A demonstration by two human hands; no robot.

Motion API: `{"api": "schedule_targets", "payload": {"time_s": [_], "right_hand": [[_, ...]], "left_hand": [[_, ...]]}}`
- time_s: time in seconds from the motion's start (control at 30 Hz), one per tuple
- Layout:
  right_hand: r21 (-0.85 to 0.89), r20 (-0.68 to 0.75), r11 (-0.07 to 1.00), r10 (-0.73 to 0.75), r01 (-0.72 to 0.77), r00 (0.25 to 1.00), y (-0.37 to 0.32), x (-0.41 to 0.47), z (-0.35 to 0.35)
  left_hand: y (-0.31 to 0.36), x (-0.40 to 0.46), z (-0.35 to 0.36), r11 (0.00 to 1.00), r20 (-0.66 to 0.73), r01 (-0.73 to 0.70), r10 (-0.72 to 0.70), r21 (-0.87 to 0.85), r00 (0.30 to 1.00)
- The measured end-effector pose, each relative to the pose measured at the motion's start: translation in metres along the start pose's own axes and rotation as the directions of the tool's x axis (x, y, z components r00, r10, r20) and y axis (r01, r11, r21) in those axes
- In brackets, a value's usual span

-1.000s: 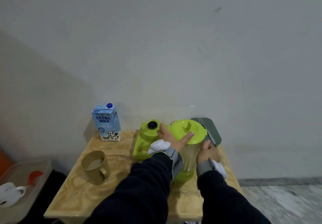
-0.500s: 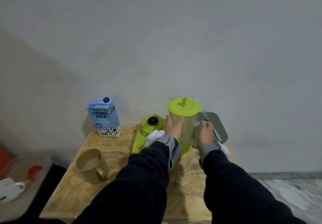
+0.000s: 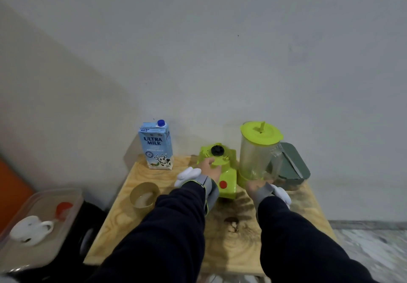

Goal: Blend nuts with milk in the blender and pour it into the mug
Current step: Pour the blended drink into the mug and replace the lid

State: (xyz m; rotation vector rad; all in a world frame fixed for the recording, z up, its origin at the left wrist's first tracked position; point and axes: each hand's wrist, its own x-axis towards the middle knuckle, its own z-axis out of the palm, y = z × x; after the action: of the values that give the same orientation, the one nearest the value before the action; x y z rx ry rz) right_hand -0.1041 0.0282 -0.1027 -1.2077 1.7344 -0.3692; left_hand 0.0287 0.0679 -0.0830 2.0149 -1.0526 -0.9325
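Wooden table (image 3: 167,234) carries everything. Blender jar (image 3: 256,157), green lid on, stands off the blender base (image 3: 220,168), just right of it; jar looks near empty, so the drink is likely already in the mug.

Right hand (image 3: 256,187) sits at the jar's foot, fingers wrapped low around it, probably steadying it as it is set down. Left hand (image 3: 210,169) lies flat on the base, fingers loosely spread over its top beside the black coupling (image 3: 217,150), holding nothing, seemingly pinning the base.

Grey lidded box (image 3: 290,166) sits just beyond the right fingers, behind the jar, crowding it. Milk carton (image 3: 156,146) stands left of the left fingers. Mug (image 3: 144,197), pale liquid inside, sits nearer, left of the left sleeve.
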Motion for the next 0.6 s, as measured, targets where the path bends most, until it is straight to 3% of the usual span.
{"api": "schedule_targets", "payload": {"time_s": [0.2, 0.27, 0.4, 0.6], "right_hand": [[-0.303, 0.136, 0.939, -0.124, 0.16, 0.983, -0.019, -0.046, 0.072], [-0.367, 0.1, 0.907, -0.182, 0.206, 0.978, -0.027, -0.06, 0.096], [-0.256, 0.163, 0.94, -0.188, 0.226, 0.968, -0.029, -0.076, 0.145], [-0.119, 0.264, 0.985, -0.09, 0.125, 0.96, -0.014, -0.085, 0.191]], "left_hand": [[-0.052, 0.0, -0.071, 0.995, -0.137, 0.039, -0.026, 0.092, 0.99], [-0.071, 0.001, -0.092, 0.99, -0.198, 0.083, -0.059, 0.112, 0.978], [-0.109, 0.005, -0.126, 0.982, -0.287, 0.188, -0.172, 0.029, 0.942], [-0.155, 0.011, -0.145, 0.911, -0.118, 0.362, -0.388, -0.195, 0.914]]}}
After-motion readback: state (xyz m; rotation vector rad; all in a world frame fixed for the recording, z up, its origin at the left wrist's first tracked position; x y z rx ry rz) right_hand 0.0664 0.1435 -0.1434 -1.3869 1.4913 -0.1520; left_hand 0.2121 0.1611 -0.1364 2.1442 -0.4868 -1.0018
